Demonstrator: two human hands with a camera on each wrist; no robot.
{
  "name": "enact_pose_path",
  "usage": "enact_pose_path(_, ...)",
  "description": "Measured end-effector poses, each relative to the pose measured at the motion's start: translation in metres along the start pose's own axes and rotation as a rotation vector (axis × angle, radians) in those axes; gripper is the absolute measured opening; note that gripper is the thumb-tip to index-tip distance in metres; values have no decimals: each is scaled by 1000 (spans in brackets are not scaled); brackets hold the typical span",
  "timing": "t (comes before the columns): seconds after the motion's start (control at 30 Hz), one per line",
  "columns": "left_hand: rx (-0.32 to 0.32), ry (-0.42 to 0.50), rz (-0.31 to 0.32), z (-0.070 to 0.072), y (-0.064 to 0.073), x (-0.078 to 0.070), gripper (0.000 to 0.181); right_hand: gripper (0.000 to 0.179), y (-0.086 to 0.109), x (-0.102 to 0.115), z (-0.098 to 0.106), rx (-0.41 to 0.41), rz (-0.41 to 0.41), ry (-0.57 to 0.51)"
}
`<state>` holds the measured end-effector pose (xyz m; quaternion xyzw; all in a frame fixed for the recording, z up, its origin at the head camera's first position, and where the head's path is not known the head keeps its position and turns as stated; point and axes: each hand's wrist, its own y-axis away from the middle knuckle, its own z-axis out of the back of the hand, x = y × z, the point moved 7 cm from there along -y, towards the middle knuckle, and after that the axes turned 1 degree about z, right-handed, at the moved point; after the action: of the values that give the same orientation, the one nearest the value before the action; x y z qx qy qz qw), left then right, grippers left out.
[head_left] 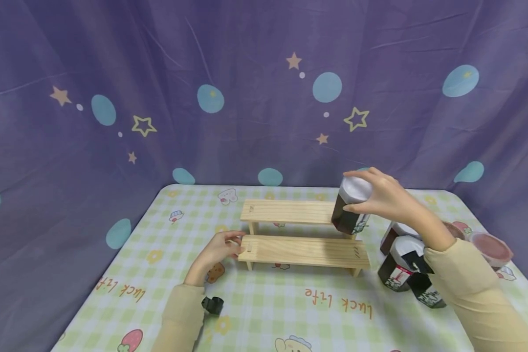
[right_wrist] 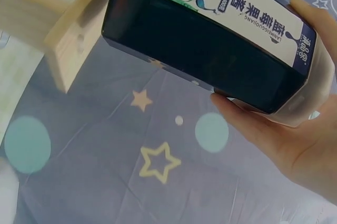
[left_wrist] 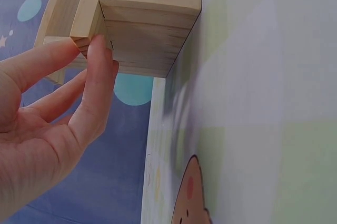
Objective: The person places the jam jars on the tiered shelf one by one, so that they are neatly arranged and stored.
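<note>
A two-step wooden shelf (head_left: 303, 250) stands on the table. At the left end of its lower step, my left hand (head_left: 217, 249) pinches the corner of the board, as the left wrist view shows with thumb and finger on the wood (left_wrist: 87, 18). My right hand (head_left: 386, 198) grips a jam jar (head_left: 349, 218) by its white lid, thumb on one side and fingers on the other. Dark inside, the jar carries a blueberry-printed label (right_wrist: 247, 10). It is tilted at the right end of the upper step; whether its base touches the wood I cannot tell.
Right of the shelf stand several more dark jars (head_left: 394, 279) with white lids, partly behind my right forearm. Jars with pinkish lids (head_left: 492, 246) are further right. A checked cloth (head_left: 264, 313) covers the table, and a purple curtain (head_left: 255, 142) hangs behind it.
</note>
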<state>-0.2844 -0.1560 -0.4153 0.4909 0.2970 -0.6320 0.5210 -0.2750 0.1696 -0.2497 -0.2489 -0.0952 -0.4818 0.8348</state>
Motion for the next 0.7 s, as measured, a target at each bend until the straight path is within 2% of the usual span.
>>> enact_pose_path(0.13,-13,8,6,2,-9,16,48,69,-9,4,-8,8,-5,-27)
enact_pose_path(0.27,-35,-2,12,4,-12,21,47,69,-19,10,-16,19,6,-40)
enact_pose_path(0.53,-44,-7,23,4,-13,23,47,69,-36,22,-30,39,19,-69)
enact_pose_path(0.7,-25,12,14,2,-7,14,48,69,-44,31,-37,55,18,-89)
